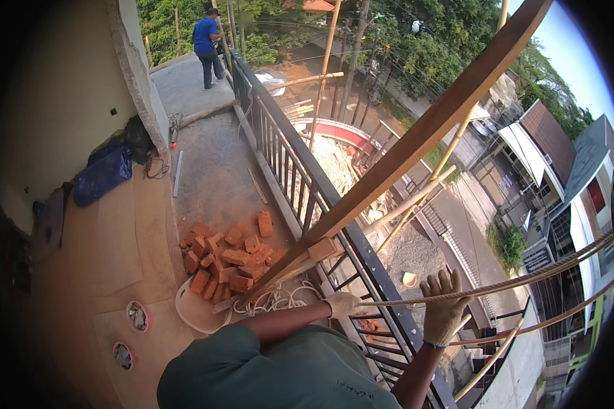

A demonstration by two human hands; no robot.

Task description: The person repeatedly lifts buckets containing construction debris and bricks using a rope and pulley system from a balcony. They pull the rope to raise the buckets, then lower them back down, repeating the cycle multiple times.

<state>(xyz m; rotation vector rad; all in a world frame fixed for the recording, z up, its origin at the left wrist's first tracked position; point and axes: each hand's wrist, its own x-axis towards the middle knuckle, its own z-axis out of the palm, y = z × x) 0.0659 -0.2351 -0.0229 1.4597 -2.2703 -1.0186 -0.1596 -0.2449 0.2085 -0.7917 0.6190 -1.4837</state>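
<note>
Gloved left hand [343, 305], grip closed around a rope [488, 292]; gloved right hand [445, 319], grip spread, crossed by that rope near a black railing [382, 278].

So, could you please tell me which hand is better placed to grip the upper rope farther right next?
Likely the right hand: it is open with the upper rope crossing it, whereas the left hand sits farther left, by the railing, its fingers unclear.
</note>
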